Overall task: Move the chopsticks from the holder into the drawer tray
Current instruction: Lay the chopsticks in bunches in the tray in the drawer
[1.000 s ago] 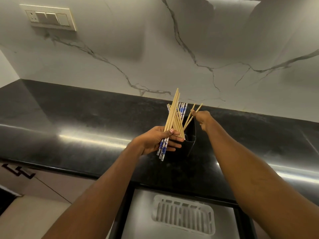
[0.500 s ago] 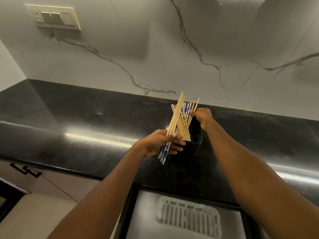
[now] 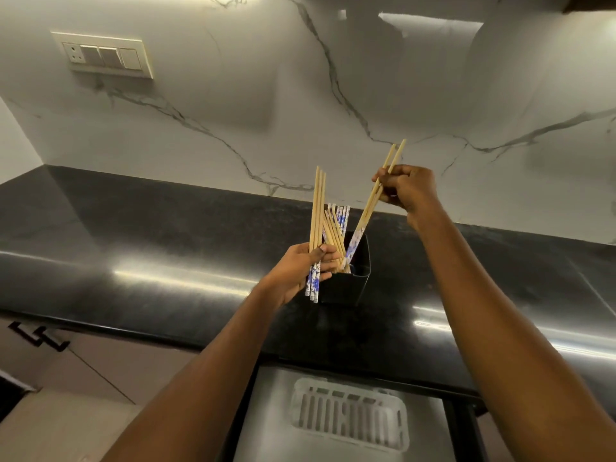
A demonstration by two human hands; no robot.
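On the black counter (image 3: pixel 150 248), above the open drawer (image 3: pixel 266 428) with its white slotted tray (image 3: pixel 401 411), stands the dark holder (image 3: pixel 350 285). No chopstick lies in the tray yet.

The left hand (image 3: pixel 296 268) has its fingers and thumb curled round a bundle of chopsticks (image 3: pixel 318 208), held just beside the holder's near wall. The sticks fan apart above the fist. I cannot tell whether the patterned ones behind the fan belong to the hand or stand in the holder.

The right hand (image 3: pixel 408 190) pinches a pair of chopsticks (image 3: pixel 366 215) near the top ends, with the fingers closed on them. Their blue-and-white ends hang at the holder's mouth.

The main risk looks to be the holder. It seems light, and if the pair's ends catch its rim on the way out, it could tip or slide on the glossy counter. The left bundle is the second worry. It is loose and splayed, so adding the pair to it, or tilting it towards the drawer, could let thin sticks slip through the fingers. They would fall on the counter or beside the tray. The right hand's pinch sits high on the sticks, so their low ends can swing.

Half a second ago the right hand was low at the holder's rim, with the pair deep inside. Now it is up and to the right, and the pair is almost out. The left bundle stands more upright.
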